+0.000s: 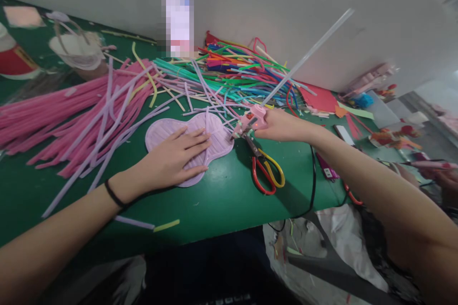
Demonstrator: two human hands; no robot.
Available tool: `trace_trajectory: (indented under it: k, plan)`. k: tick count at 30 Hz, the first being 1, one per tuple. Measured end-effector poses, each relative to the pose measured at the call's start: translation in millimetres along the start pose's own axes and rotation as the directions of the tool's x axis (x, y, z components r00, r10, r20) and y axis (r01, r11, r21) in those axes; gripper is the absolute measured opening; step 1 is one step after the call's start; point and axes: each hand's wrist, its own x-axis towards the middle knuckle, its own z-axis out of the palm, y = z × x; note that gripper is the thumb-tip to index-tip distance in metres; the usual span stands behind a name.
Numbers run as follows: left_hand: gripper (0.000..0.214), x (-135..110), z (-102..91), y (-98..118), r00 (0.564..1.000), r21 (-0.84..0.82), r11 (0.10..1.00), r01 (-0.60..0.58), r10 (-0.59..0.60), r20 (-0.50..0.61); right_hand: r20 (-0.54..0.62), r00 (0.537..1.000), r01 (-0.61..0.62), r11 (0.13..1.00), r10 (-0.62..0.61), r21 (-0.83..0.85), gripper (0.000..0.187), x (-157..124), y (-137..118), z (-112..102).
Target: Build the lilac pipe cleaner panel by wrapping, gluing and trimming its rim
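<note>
My left hand (179, 155) lies flat with its fingers spread on a lilac cloud-shaped piece (161, 133) covered in rows of pipe cleaner. One lilac pipe cleaner (207, 124) runs across that piece, beside my fingertips. In my right hand (282, 125) is a pink glue gun (249, 121), its nozzle pointing down at the piece's right edge. A long clear glue stick (307, 55) sticks up out of the gun's back. Just below the gun lie scissors (266, 171) with red and yellow handles, their blades partly hidden under it.
Pink pipe cleaners (71, 100) are heaped at the left, and a multicoloured pile (232, 69) lies along the wall. A cup-like basket (77, 50) stands at the back left. A black cord (314, 176) hangs over the table edge near a purple power strip (327, 169). Another person's hand (447, 176) shows far right.
</note>
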Motion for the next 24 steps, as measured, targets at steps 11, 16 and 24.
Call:
trace_trajectory:
  k: [11,16,24]
  plan:
    - [0.062,-0.4,0.3,-0.5,1.0,0.013,1.0,-0.011,0.011,-0.01,-0.064,0.994,0.092,0.996,-0.093,-0.015,0.022,6.4,3.0,4.9]
    - [0.062,0.0,-0.1,-0.2,1.0,-0.001,1.0,-0.007,0.007,-0.009,-0.068,0.994,0.079,0.997,-0.08,-0.021,0.034,3.0,-3.3,0.4]
    - [0.062,-0.3,0.6,-0.8,1.0,0.008,1.0,-0.002,0.002,0.001,-0.117,0.99,0.072,0.997,-0.074,-0.02,0.027,3.9,-5.5,3.4]
